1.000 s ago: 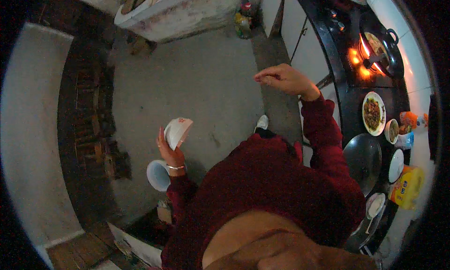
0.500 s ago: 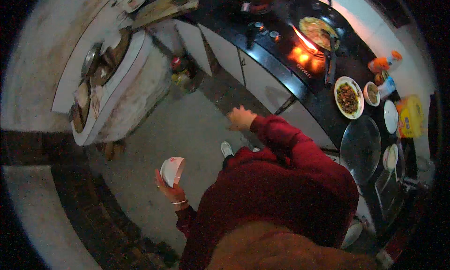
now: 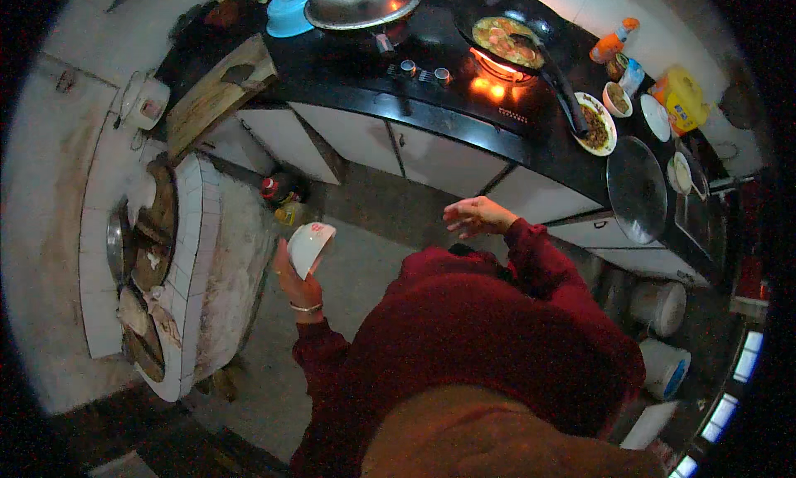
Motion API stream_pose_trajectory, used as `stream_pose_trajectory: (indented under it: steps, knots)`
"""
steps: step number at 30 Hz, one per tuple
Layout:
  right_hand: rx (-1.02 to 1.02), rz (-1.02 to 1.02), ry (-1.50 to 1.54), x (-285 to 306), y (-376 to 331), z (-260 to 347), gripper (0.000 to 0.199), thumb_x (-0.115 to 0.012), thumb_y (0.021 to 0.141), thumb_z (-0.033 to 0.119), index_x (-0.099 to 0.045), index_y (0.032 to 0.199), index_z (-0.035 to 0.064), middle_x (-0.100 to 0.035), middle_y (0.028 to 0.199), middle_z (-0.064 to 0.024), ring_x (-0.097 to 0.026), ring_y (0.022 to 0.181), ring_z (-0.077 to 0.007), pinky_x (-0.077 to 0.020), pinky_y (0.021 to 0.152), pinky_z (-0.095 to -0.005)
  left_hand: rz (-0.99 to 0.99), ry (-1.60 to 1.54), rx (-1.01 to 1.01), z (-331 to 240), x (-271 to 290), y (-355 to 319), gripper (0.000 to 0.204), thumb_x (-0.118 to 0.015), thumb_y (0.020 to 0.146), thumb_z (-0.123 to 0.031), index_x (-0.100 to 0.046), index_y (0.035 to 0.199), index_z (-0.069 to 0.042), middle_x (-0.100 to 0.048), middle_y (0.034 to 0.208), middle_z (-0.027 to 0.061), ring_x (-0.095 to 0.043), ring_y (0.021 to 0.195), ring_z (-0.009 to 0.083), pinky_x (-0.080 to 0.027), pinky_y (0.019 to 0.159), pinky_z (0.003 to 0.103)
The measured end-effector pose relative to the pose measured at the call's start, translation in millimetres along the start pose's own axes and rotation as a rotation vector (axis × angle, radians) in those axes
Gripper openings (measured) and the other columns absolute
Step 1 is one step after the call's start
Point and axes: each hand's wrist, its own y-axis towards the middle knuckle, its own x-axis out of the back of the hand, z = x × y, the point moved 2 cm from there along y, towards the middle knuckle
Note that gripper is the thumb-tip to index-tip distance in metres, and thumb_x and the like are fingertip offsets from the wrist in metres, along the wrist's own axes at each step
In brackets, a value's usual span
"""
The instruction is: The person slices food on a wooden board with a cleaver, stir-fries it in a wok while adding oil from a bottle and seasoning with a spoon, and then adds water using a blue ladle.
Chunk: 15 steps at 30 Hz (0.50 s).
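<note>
My left hand (image 3: 300, 281) grips a white bowl with a red mark (image 3: 311, 248), tilted on its side above the floor. A bracelet circles that wrist. My right hand (image 3: 478, 216) is held out in the air with nothing in it, its fingers stretched and apart, in front of the counter's cabinets. Ahead, a black wok (image 3: 531, 30) sits over a lit burner (image 3: 502, 69) with food (image 3: 503, 40) inside. A dark-handled spatula or ladle (image 3: 565, 97) rests in it, its handle reaching over a white plate of chopped food (image 3: 599, 123).
On the black counter stand a metal basin (image 3: 363, 5), a blue basin (image 3: 288, 12), a small bowl (image 3: 617, 99), an orange bottle (image 3: 613, 41), a yellow package (image 3: 681, 99) and a round glass lid (image 3: 637, 188). At left is a tiled stove (image 3: 189, 254) with a wooden board (image 3: 220, 92); bottles (image 3: 282, 192) stand on the floor.
My view has turned, bringing more of the counter and left stove into sight. My left hand still holds the bowl, now nearer the cabinets. My right hand stays empty.
</note>
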Motion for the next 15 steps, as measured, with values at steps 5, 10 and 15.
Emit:
stream_pose_trajectory:
  steps: [5, 10, 15]
  knots:
    - [0.493, -0.581, -1.378, 17.5, 24.2, -14.1, 0.033, -0.054, 0.081, 0.012, -0.055, 0.112, 0.0047, -0.057, 0.11, -0.0137, -0.06, 0.093, -0.0219, -0.0495, 0.075, -0.0333, 0.132, 0.1, -0.16, 12.0, -21.7, 46.0, 0.054, -0.055, 0.075, 0.005, -0.04, 0.126, -0.001, -0.05, 0.114, 0.0181, -0.049, 0.106, 0.0316, -0.042, 0.087, 0.038]
    - [0.672, -0.589, -0.895, 32.7, 64.1, 28.7, 0.03, -0.055, 0.08, 0.006, -0.057, 0.11, 0.0039, -0.064, 0.092, -0.0106, -0.063, 0.074, -0.0172, -0.0501, 0.067, -0.0292, 0.178, -0.081, 0.115, 25.3, -56.9, 75.0, 0.06, -0.054, 0.069, 0.01, -0.04, 0.127, -0.001, -0.048, 0.116, 0.0162, -0.05, 0.103, 0.0263, -0.043, 0.086, 0.034]
    - [0.759, -0.613, -0.77, 47.1, 97.5, 81.0, 0.026, -0.053, 0.082, 0.007, -0.059, 0.107, 0.0048, -0.064, 0.089, -0.0096, -0.063, 0.071, -0.0153, -0.0497, 0.067, -0.0291, 0.237, 0.305, -0.269, -3.5, -82.4, 100.3, 0.059, -0.052, 0.07, 0.009, -0.039, 0.127, 0.0, -0.047, 0.12, 0.0183, -0.048, 0.106, 0.0307, -0.041, 0.089, 0.037]
